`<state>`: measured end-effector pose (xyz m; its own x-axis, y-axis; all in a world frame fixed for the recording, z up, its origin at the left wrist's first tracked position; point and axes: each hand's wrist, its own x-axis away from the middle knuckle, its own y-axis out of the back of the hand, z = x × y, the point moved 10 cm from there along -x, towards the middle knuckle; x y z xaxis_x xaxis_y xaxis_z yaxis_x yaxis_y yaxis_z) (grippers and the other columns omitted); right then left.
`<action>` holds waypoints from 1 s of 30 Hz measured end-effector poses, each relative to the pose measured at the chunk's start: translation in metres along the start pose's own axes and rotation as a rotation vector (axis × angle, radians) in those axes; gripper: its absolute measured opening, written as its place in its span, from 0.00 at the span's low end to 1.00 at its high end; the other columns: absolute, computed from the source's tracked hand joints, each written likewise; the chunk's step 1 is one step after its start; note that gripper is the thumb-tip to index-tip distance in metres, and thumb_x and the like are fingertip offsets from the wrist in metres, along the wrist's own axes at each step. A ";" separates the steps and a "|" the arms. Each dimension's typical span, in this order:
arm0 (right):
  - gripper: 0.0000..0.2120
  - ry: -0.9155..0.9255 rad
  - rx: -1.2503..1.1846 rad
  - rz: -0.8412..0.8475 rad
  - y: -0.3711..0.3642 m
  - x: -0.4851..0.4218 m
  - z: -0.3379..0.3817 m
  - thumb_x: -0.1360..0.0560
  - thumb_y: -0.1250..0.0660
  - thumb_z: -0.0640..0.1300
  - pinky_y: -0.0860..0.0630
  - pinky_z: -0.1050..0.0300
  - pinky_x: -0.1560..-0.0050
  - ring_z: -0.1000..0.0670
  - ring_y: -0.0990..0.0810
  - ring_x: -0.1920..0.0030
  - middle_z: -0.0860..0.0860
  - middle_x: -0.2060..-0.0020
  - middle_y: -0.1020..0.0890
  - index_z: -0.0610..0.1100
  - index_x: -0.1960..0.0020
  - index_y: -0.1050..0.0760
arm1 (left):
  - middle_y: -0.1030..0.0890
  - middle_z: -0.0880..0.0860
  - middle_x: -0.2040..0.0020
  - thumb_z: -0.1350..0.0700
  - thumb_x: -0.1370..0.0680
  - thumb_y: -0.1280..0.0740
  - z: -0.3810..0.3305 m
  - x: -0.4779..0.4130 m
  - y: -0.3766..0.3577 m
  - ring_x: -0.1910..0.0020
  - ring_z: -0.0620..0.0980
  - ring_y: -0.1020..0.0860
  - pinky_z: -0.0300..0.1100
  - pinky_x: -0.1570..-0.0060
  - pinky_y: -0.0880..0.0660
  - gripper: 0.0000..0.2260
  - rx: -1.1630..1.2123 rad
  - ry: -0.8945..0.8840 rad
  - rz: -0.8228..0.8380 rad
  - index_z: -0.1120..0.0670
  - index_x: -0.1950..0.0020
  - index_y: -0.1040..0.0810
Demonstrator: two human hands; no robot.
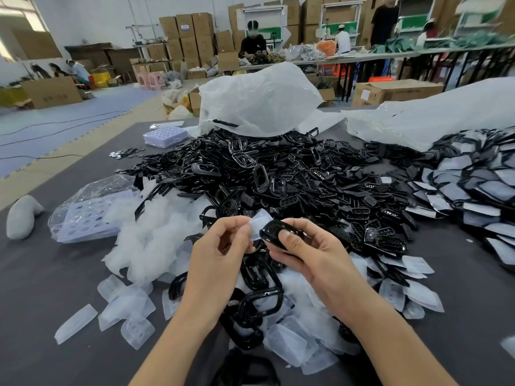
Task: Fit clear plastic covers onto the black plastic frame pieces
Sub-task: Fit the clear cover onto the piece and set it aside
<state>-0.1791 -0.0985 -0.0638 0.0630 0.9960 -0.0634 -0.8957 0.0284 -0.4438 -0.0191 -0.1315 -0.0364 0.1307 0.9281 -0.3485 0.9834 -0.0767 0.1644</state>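
1. the grey table (50,288) is filling most of the view, and its near edge is getting cut off at the bottom.
2. a big pile of black frames (278,174) is lying in the middle of the table. the far ones are too small and tangled to tell apart.
3. a white plastic bag (259,101) is sitting at the back of that pile and hiding what is behind it.
4. a heap of covered pieces (473,188) is spreading out on the right and running off the edge of the view.
5. a heap of clear covers (156,235) is lying left of the hands. more are lying under the arms, partly hidden.
6. the left hand (220,254) is pinching one clear cover (260,222) between its thumb and curled fingertips.
7. the right hand (312,252) is gripping one black frame piece (271,231), with the thumb pressing on top and the fingers curling under.
8. the black frame piece is being held up over the near pile, between the two hands. the thumb is hiding part of it.
9. the clear cover is touching the frame piece's left end. it is blurry, so i cannot tell if it is slotted in.
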 end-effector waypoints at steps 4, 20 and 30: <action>0.08 0.012 -0.071 0.011 0.001 0.000 0.005 0.29 0.27 0.42 0.18 0.59 0.47 0.45 0.14 0.45 0.43 0.46 0.13 0.46 0.51 0.14 | 0.16 0.45 0.58 0.50 0.19 0.34 0.001 0.000 0.006 0.57 0.43 0.18 0.31 0.55 0.24 0.05 -0.085 -0.018 -0.036 0.40 0.49 0.19; 0.08 0.078 0.249 -0.115 0.019 0.001 0.014 0.20 0.34 0.36 0.19 0.64 0.59 0.51 0.13 0.58 0.48 0.57 0.12 0.45 0.43 0.20 | 0.15 0.50 0.59 0.52 0.24 0.33 -0.003 -0.002 -0.008 0.59 0.46 0.17 0.36 0.54 0.21 0.09 0.136 0.024 0.188 0.45 0.46 0.17; 0.05 0.114 0.294 -0.111 0.011 0.003 0.008 0.22 0.28 0.42 0.17 0.60 0.54 0.47 0.13 0.56 0.44 0.60 0.13 0.52 0.51 0.18 | 0.14 0.51 0.59 0.56 0.21 0.30 -0.003 0.007 -0.020 0.60 0.50 0.17 0.39 0.55 0.20 0.05 0.056 0.007 0.154 0.46 0.53 0.18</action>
<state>-0.1923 -0.0948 -0.0614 0.2012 0.9701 -0.1357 -0.9682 0.1759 -0.1781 -0.0387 -0.1222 -0.0394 0.2795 0.9063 -0.3169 0.9574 -0.2380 0.1636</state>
